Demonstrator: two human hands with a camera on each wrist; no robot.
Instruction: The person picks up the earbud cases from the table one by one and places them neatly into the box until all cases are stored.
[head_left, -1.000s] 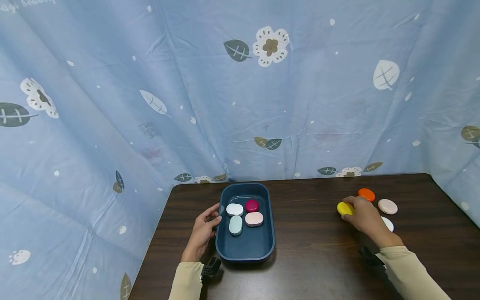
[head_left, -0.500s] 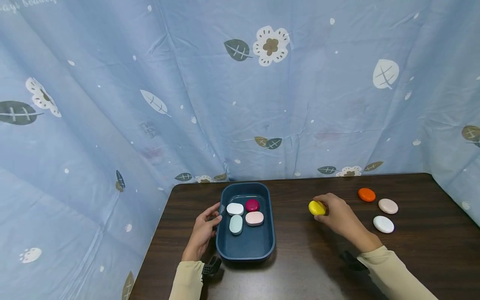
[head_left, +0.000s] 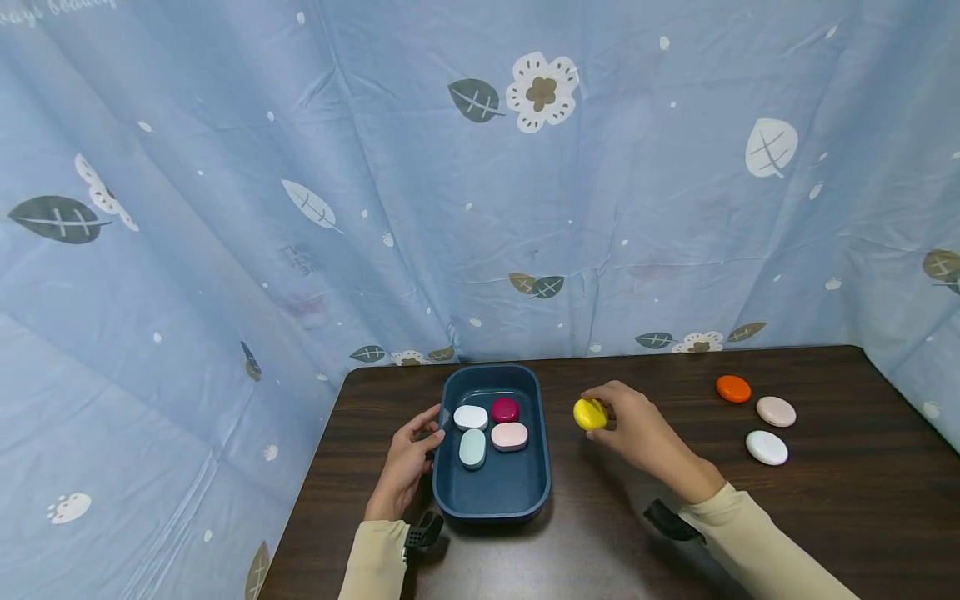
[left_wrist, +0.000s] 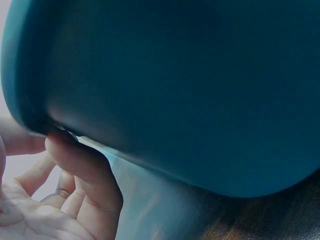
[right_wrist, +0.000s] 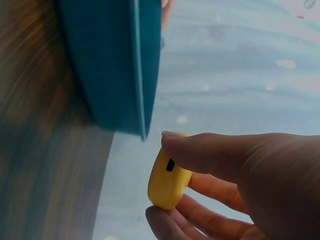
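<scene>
A deep blue tray [head_left: 491,500] stands on the table, with two white-ish oval cases [head_left: 471,417], a pale pink case [head_left: 509,437] and a dark red case [head_left: 505,409] in it. My left hand [head_left: 405,462] holds the tray at its left side, thumb against the rim. To the tray's right, my right hand [head_left: 637,429] pinches a small yellow rounded case [head_left: 590,414] between thumb and fingers, above the table. A short black slot shows on the yellow case [right_wrist: 167,182] in the right wrist view. The left wrist view has the tray's wall [left_wrist: 175,100] filling most of it.
On the right part of the dark wooden table [head_left: 847,517] lie an orange case [head_left: 733,388], a pale pink round case [head_left: 776,412] and a white round case [head_left: 767,447]. A blue patterned curtain [head_left: 637,183] hangs behind and at the left.
My right hand has carried the yellow case leftward from beside the other loose cases to near the tray. The left hand and the tray stay put.
</scene>
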